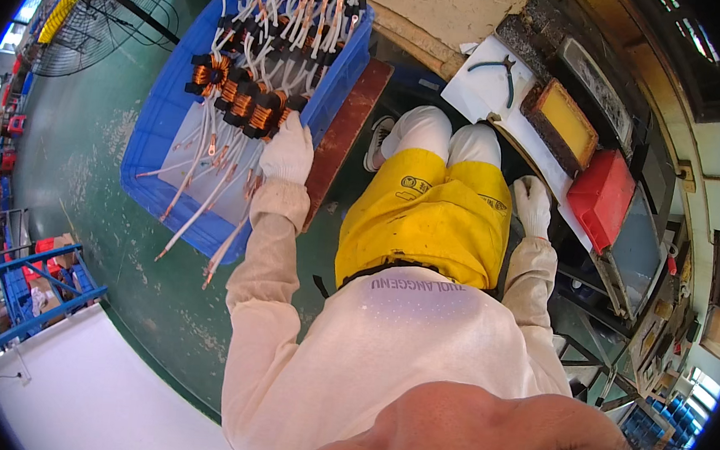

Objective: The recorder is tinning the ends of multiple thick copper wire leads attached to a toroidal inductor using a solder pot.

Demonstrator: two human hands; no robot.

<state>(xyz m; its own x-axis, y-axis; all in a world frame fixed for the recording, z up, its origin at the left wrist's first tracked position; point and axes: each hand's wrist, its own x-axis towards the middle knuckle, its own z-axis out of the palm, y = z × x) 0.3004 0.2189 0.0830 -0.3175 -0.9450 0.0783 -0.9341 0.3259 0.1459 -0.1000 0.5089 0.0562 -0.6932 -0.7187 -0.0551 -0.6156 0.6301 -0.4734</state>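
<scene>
A blue plastic crate (152, 198) to my left holds rows of copper-wound coils (211, 74) with black end pieces and long white leads. Some leads end in bare copper or ring lugs and lie spread over the near part of the crate. My left hand (288, 149), in a white glove, reaches over the crate's right rim and closes on the coil (289, 109) at the right end of the nearest row; its fingertips are partly hidden. Beside my right thigh, by the bench edge, my gloved right hand (532, 206) rests with its fingers curled, and nothing shows in it.
On the bench at right lie dark-handled pliers (508, 78) on a white sheet (475, 90). Next to them are a yellow block in a dark frame (564, 124) and a red bin (600, 198). A reddish board (352, 131) stands beside the crate; a large fan (109, 32) is at far left.
</scene>
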